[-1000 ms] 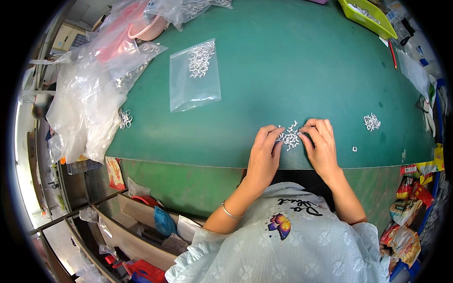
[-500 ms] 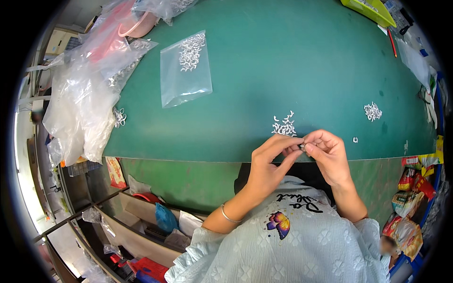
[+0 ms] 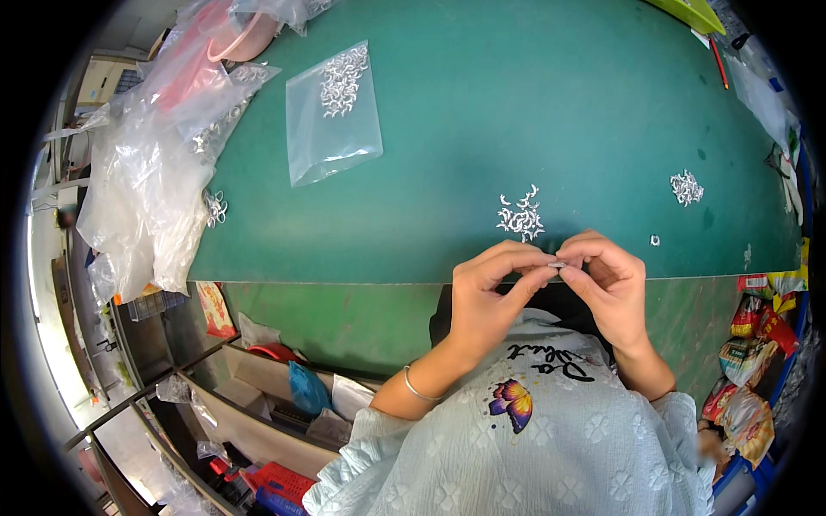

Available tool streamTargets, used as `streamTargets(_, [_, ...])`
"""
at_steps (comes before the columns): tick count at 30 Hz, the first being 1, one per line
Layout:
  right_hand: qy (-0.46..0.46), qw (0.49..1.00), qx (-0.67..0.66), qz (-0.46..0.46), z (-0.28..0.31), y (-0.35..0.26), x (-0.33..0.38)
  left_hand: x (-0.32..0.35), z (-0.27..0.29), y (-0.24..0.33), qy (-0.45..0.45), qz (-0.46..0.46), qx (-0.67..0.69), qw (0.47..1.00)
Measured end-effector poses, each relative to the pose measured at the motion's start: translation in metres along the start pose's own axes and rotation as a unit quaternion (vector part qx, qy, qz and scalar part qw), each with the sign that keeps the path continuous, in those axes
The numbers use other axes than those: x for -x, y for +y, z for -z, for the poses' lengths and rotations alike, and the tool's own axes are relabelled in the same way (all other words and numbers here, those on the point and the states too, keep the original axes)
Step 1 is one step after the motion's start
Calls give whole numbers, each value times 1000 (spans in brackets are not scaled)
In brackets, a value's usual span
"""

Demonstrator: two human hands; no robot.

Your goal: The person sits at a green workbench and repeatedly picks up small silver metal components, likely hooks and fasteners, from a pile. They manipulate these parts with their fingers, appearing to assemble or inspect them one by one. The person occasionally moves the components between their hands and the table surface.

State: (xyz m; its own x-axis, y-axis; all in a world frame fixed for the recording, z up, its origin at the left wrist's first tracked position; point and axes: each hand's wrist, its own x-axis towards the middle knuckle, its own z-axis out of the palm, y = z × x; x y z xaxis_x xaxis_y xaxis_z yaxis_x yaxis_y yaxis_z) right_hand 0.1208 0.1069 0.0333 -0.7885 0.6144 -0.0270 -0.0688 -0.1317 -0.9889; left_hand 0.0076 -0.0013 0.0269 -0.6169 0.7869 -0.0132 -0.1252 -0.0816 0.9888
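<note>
At the near edge of the green table, my left hand [image 3: 497,288] and my right hand [image 3: 613,288] meet fingertip to fingertip. Between them they pinch a small silvery metal piece [image 3: 557,265], mostly covered by the fingers. Just beyond my hands lies a loose pile of small curved silver metal pieces [image 3: 521,217]. To the right of my right hand, a single small silver piece [image 3: 655,241] rests on the table. A second pile of silver pieces [image 3: 687,187] sits farther right.
A clear plastic bag [image 3: 331,142] holding similar pieces lies left of centre on the green table [image 3: 447,112]. Large plastic bags [image 3: 142,189] and a pink bowl [image 3: 245,40] crowd the left side. A yellow-green tray [image 3: 695,12] and a red pencil [image 3: 719,64] are at the far right.
My right hand has shifted slightly right and the fingertips have re-gripped, turning the small metal piece so it lies flatter. The whole view has moved a little.
</note>
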Motion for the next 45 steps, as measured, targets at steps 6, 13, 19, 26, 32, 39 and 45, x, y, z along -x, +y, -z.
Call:
streamTargets(6, [-7, 991, 95, 88, -2, -6, -2, 2, 0, 7, 2, -96, -96, 991])
streamTargets(13, [-25, 988, 123, 87, 5, -3, -5, 3, 1, 3, -16, 73, 172, 982])
streamTargets(19, [114, 900, 406, 114, 28, 17, -29, 1, 12, -15, -8, 220, 347, 911])
streamTargets(26, [2, 871, 461, 169, 7, 18, -43, 7, 13, -16, 57, 183, 240, 952])
streamTargets(32, [-40, 810, 549, 200, -2, 31, -55, 6, 18, -15, 52, 203, 181, 961])
streamTargets(39, [-24, 825, 518, 224, 11, 36, -51, 5, 15, -22, 55, 148, 190, 969])
streamTargets(45, [-5, 823, 520, 231, 3, 31, -55, 5, 15, -19, 39, 163, 162, 972])
